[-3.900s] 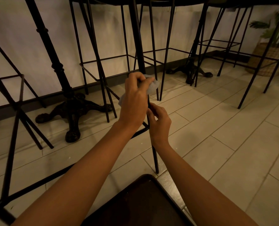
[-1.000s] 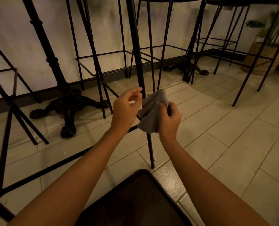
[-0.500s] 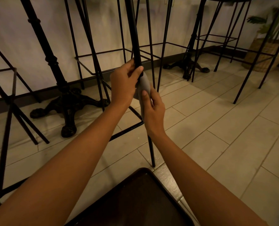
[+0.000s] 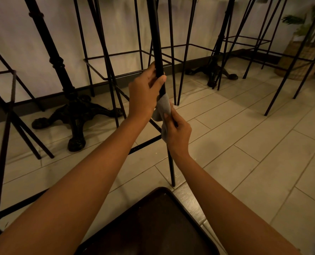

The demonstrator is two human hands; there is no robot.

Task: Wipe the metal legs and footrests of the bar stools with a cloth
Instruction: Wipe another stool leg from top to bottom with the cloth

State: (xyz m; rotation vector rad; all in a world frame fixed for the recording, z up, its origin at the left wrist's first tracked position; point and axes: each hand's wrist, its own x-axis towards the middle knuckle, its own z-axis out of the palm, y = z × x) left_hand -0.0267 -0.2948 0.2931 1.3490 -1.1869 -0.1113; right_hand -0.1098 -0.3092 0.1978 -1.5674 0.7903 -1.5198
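On the nearest stool leg [image 4: 157,43] | left hand [image 4: 145,92] clasps the bare leg above | right hand [image 4: 177,131] pinches cloth [image 4: 164,107] round it below | leg's long axis runs down toward the floor

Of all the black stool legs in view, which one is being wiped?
The nearest leg, centre frame: the left hand grips it and the right hand presses the grey cloth to it. The other legs stand untouched.

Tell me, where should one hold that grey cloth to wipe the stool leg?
Grip the cloth where it wraps the leg, closing around it from the right, as the right hand does; the thin round leg suits an encircling grip. The left hand steadies above.
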